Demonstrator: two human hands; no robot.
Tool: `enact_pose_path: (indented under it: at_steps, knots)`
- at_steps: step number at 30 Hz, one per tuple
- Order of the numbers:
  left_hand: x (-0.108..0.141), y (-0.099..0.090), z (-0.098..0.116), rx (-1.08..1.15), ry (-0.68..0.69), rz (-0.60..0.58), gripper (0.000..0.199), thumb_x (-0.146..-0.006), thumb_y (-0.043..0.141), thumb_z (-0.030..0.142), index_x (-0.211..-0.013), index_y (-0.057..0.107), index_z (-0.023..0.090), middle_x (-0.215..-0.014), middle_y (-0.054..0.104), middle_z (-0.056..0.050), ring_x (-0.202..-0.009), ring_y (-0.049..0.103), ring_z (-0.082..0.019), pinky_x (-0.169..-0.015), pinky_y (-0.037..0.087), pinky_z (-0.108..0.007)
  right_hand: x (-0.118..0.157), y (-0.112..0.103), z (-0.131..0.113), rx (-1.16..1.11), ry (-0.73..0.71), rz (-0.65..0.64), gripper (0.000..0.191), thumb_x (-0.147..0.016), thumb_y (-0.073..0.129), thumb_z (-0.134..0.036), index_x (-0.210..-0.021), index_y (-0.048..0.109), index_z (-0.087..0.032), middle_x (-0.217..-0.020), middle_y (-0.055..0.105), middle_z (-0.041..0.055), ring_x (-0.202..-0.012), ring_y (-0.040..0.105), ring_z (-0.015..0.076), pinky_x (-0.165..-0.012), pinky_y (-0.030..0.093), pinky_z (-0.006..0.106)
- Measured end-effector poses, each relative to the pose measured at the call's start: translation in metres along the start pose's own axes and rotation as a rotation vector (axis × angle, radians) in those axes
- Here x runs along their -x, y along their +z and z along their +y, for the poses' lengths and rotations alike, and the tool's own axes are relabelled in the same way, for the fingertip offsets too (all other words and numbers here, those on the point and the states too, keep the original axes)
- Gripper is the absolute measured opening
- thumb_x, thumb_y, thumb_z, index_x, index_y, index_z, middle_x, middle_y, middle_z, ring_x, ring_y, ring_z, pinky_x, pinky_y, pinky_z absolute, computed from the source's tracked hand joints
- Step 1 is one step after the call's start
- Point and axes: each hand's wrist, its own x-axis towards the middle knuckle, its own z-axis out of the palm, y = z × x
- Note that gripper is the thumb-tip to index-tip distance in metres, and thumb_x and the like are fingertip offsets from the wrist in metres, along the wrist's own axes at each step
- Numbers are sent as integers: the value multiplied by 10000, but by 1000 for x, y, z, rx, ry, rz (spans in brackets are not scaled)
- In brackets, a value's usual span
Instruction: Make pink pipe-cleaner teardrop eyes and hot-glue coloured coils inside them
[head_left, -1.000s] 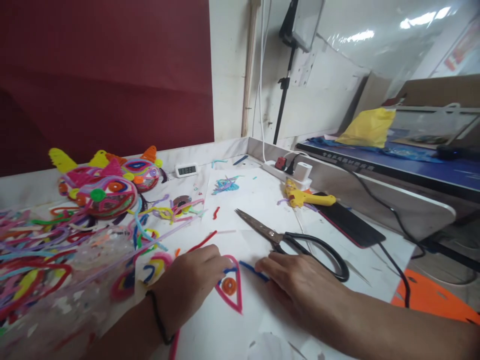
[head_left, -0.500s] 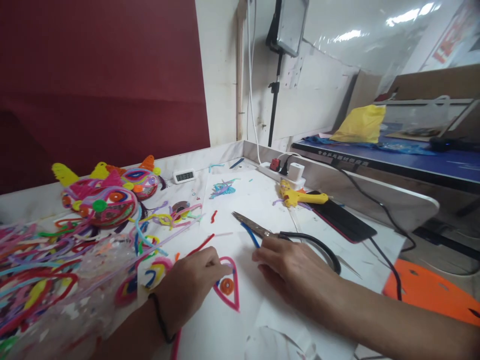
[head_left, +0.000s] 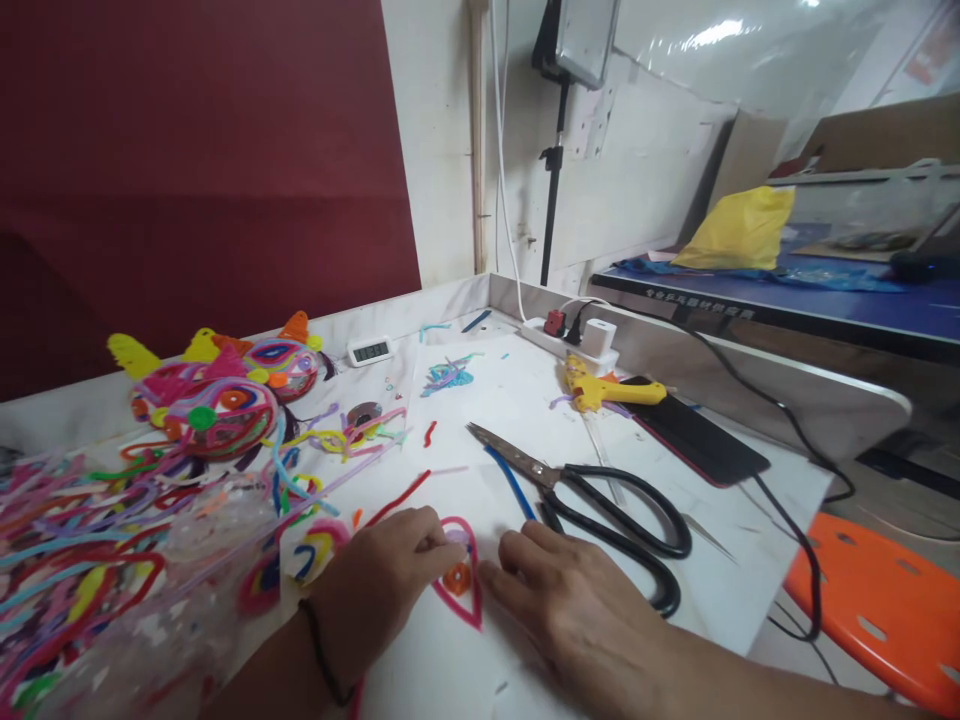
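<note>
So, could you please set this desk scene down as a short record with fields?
Left hand: at the pink outline, thumb by the orange disc
Right hand: just right of the outline, fingers curled
Grip: anything held is hidden
Blue strip: lying beside the scissors
Yellow glue gun: beyond the scissors
Far left: two colourful crafts

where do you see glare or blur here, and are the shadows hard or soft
Head view: bright glare on the clear sheet, upper right; head view: the pipe cleaners at lower left look smeared, while the scissors are fairly crisp; head view: shadows near the right hand look soft on the paper.
</note>
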Motion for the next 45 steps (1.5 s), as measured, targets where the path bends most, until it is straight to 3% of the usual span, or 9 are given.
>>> enact_pose_path:
  at_steps: [5,11,20,25,28,31,35,41,45]
  knots:
    - [2,1,2,-10,10,6,200,-930,464,132,-796,600,191,-750,544,9,-708,519,-134,-608,422,-219,-1,3,1,1,-22,24,106,-823,617,-156,-925,596,-174,-821,607,20,-660,488,164,-561,391,300]
    - [3,0,2,25,1,32,205,-944,441,143,-872,621,211,-764,549,8,-698,512,-130,-581,390,-225,-1,7,1,25,-43,103,153,-811,622,-160,-962,595,-170,-824,609,24,-670,493,173,-560,401,301]
    - [3,1,3,29,-69,-57,189,-912,502,134,-740,557,188,-753,536,20,-710,500,-123,-575,362,-220,-14,-4,9,25,-41,-14,273,-717,647,-37,-960,601,-152,-806,642,11,-650,555,163,-598,462,280]
    - [2,1,3,111,-110,-3,198,-923,500,160,-752,594,193,-749,574,15,-733,543,-123,-607,417,-196,-18,2,9,112,-81,-40,308,-657,662,-20,-923,581,-153,-761,623,13,-617,558,172,-548,454,289]
    - [2,-2,2,179,-73,48,162,-924,483,142,-907,630,209,-831,640,-3,-788,592,-138,-681,470,-217,-16,6,8,125,-59,-67,328,-691,651,-29,-991,573,-136,-786,620,23,-640,565,173,-570,459,290]
    - [0,-6,1,354,-209,97,144,-864,538,115,-959,606,199,-880,687,-8,-821,632,-142,-745,496,-233,-12,8,8,142,-86,-48,376,-717,638,-48,-1080,562,-102,-819,629,42,-643,557,172,-577,462,294]
    - [-4,-11,1,491,-390,88,94,-812,583,142,-871,607,211,-829,708,27,-737,652,-115,-683,497,-198,-9,8,8,157,-128,31,439,-694,647,-87,-1125,564,-71,-881,648,79,-677,573,200,-570,477,317]
    - [-5,-16,0,595,-441,64,162,-813,529,125,-879,644,219,-801,691,40,-661,606,-97,-609,446,-185,-12,10,15,104,-160,27,425,-697,626,-108,-1118,593,-65,-856,659,81,-637,597,204,-506,501,311]
    - [-2,-14,-3,626,-356,70,170,-796,540,85,-876,638,198,-843,635,1,-737,584,-116,-664,453,-209,-10,10,19,89,-183,9,361,-787,540,-117,-1140,586,-56,-836,658,85,-634,609,206,-506,517,309]
